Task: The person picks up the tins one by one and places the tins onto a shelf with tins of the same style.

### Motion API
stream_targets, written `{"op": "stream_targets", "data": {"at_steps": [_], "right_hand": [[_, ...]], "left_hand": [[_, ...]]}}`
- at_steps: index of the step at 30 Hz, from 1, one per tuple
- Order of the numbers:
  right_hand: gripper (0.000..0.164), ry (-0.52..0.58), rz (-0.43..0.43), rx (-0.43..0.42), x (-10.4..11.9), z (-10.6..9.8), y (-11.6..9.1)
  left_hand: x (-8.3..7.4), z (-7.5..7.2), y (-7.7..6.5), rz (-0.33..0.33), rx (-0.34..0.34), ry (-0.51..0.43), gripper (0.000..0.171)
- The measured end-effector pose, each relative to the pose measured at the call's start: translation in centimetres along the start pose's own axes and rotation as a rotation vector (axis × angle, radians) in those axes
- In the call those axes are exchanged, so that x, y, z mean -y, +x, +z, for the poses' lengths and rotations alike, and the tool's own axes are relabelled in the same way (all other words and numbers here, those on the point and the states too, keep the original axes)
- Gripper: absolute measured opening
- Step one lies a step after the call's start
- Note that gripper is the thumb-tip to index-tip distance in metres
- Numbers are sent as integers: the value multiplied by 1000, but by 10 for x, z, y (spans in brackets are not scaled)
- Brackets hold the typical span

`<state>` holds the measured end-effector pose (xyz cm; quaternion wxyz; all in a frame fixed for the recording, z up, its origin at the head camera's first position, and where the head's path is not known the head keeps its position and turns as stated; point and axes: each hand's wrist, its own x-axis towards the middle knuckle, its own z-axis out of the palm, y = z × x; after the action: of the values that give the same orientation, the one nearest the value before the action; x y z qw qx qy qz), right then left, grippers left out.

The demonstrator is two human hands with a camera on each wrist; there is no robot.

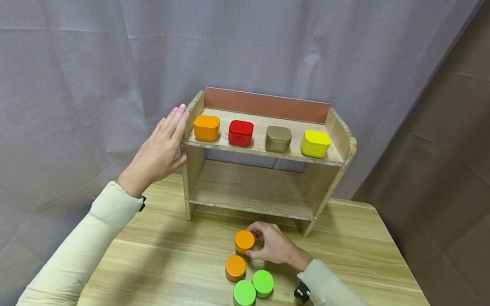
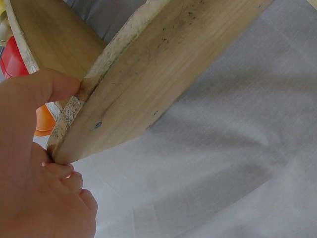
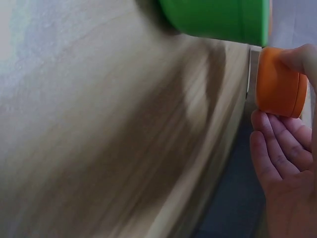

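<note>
My left hand (image 1: 161, 143) holds the left side panel of a small two-tier wooden shelf (image 1: 251, 209). In the left wrist view the thumb (image 2: 59, 84) touches the panel's edge, with the other fingers around its corner. My right hand (image 1: 276, 245) grips a round orange container (image 1: 244, 241) between thumb and fingers, in front of the shelf. Close by on the table are a second round orange container (image 1: 235, 268) and two round green ones, one nearer (image 1: 244, 295) and one to its right (image 1: 262, 283). The right wrist view shows the gripped orange container (image 3: 280, 82) beside green.
Along the top shelf stand four squarish containers: orange (image 1: 206, 128), red (image 1: 240, 133), olive (image 1: 278, 139) and yellow (image 1: 315, 143). A brown back strip (image 1: 267, 103) rises behind them. Grey curtain (image 1: 249, 40) hangs behind and right of the wood-grain table (image 1: 371, 252).
</note>
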<state>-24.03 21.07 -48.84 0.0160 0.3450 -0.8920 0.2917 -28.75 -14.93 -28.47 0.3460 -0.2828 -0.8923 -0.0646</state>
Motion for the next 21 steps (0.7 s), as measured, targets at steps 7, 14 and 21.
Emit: {"op": "stream_targets", "data": {"at_steps": [7, 14, 21], "right_hand": [[48, -8, -10, 3, 13, -12, -3], [48, -21, -31, -3, 24, -25, -4], [48, -29, -39, 3, 35, -37, -1]], "left_hand": [[0, 0, 0, 1, 4, 4, 97], [-1, -1, 0, 3, 9, 11, 97], [-1, -1, 0, -1, 12, 13, 97]]}}
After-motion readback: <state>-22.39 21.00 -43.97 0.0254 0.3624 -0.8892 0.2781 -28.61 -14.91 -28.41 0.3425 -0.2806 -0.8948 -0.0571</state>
